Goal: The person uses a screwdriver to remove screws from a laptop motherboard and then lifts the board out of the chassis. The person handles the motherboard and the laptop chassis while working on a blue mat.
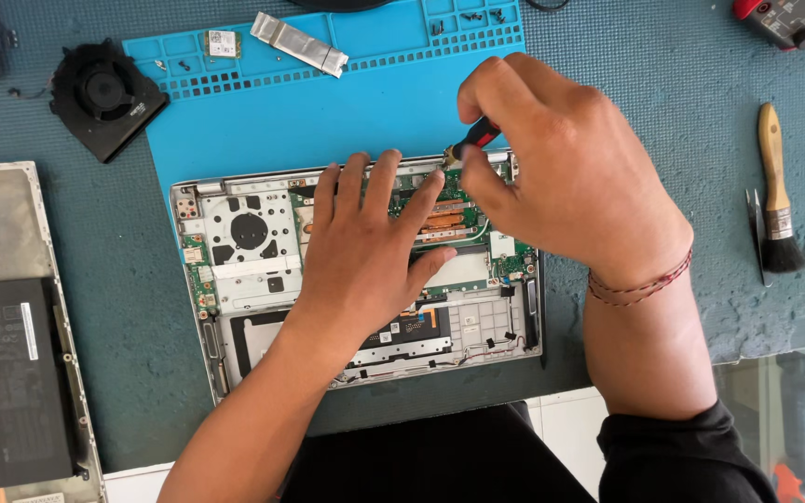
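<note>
Head view, opened silver laptop (235,279), copper heatpipes (444,222) exposed

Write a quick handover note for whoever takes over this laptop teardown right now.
Left hand: flat on the open laptop, holding nothing.
Right hand: grips a screwdriver, tip at the board's top edge near the copper heat pipes.
Done: battery and fan lie out on the left; loose screws on the blue mat.
Left: board still in the case.
</note>
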